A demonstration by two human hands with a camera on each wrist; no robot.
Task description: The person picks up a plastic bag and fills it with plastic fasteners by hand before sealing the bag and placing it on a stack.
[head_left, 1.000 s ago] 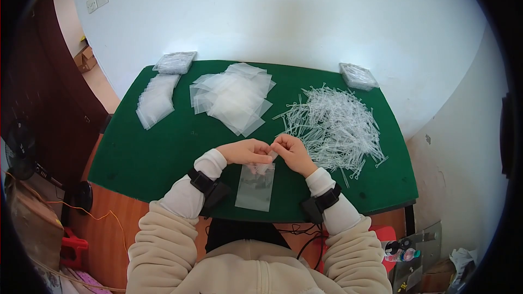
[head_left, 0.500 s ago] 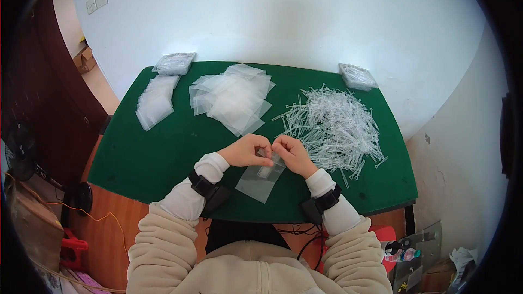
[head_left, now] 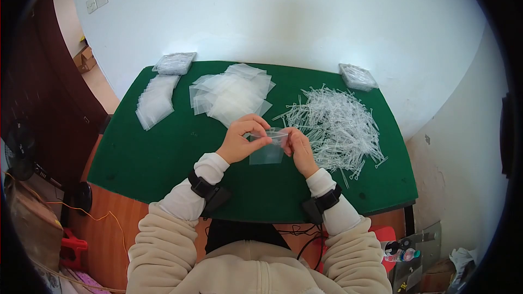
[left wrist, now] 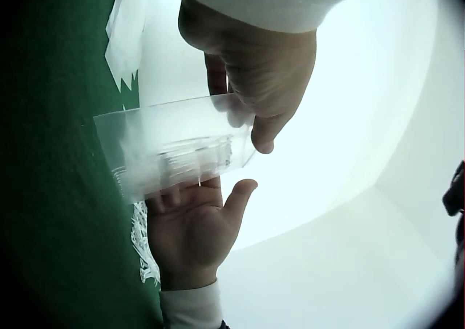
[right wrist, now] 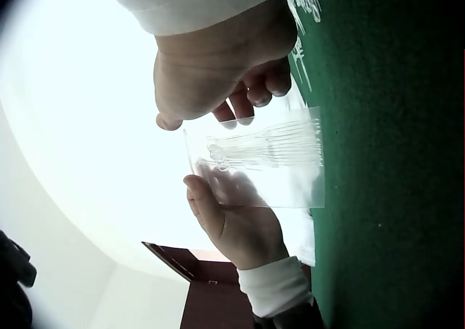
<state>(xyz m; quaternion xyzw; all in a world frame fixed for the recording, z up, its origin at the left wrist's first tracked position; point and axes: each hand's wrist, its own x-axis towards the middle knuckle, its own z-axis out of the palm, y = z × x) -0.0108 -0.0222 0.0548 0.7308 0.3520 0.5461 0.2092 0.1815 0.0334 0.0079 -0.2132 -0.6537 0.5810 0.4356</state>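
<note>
Left hand (head_left: 243,139) pinching clear bag (head_left: 266,155), right hand (head_left: 300,151) loosely spread, fingers touching it

Head view looks down; wrist views face the hands closely.

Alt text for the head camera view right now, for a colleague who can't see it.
A person's left hand grips a clear plastic bag over a green table, the right hand touching its other side. To the right lies a pile of clear looped sticks; beyond the hands, a heap of flat bags, with a fanned stack farther left.
</note>
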